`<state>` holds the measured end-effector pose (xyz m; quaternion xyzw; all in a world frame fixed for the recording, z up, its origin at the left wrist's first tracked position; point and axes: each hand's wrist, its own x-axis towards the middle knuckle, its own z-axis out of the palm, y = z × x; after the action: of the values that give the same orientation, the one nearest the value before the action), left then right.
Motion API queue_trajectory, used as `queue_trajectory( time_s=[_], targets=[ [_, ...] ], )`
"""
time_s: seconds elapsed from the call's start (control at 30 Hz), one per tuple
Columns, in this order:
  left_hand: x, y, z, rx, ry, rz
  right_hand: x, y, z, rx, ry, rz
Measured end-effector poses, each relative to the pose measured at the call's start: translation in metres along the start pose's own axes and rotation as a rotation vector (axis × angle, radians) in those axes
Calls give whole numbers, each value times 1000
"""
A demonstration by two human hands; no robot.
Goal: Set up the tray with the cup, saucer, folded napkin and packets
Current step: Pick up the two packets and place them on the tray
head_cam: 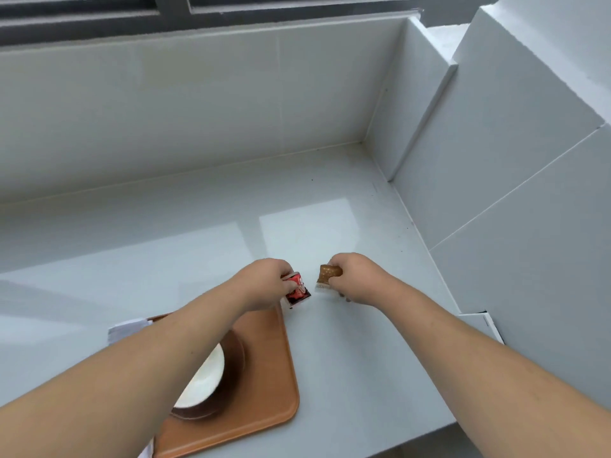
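Packets gripped above a white counter (pixel 347 358), beside the tray.

An orange tray (pixel 264 385) with cup (pixel 208 375) on dark saucer (pixel 236 352) is seen lower left; what seems a folded napkin (pixel 127 330) is partly hidden. The left hand (pixel 267 285) is pinched on a red packet (pixel 297 289) just beyond the tray's far corner, the right hand (pixel 357 279) on a brown packet (pixel 327 276).

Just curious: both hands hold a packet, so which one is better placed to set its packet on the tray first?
Probably the left hand. Its red packet sits right at the tray's far corner, while the right hand with the brown packet is farther off, over the counter.
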<state>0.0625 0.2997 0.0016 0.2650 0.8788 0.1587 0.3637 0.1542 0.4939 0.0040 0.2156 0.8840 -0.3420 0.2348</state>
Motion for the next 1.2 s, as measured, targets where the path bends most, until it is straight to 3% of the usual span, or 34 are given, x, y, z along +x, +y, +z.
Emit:
queue_trajectory(
  time_s=[0.13, 0.33, 0.53, 0.77, 1.2],
  targets=[
    [-24, -40, -25, 68, 16, -51, 4, -54, 29, 29, -89, -54],
    [-34, -77, -20, 143, -10, -94, 12, -84, 67, -198, -206, -114],
    [-30, -86, -8, 233, 16, -107, 21, -85, 82, -372, -78, -214],
    [-26, -89, -4, 284, 76, -201, 25, -80, 90, -453, 39, -117],
    [-28, -93, 1, 263, 169, -229, 25, -77, 84, -447, 11, -36]
  ],
)
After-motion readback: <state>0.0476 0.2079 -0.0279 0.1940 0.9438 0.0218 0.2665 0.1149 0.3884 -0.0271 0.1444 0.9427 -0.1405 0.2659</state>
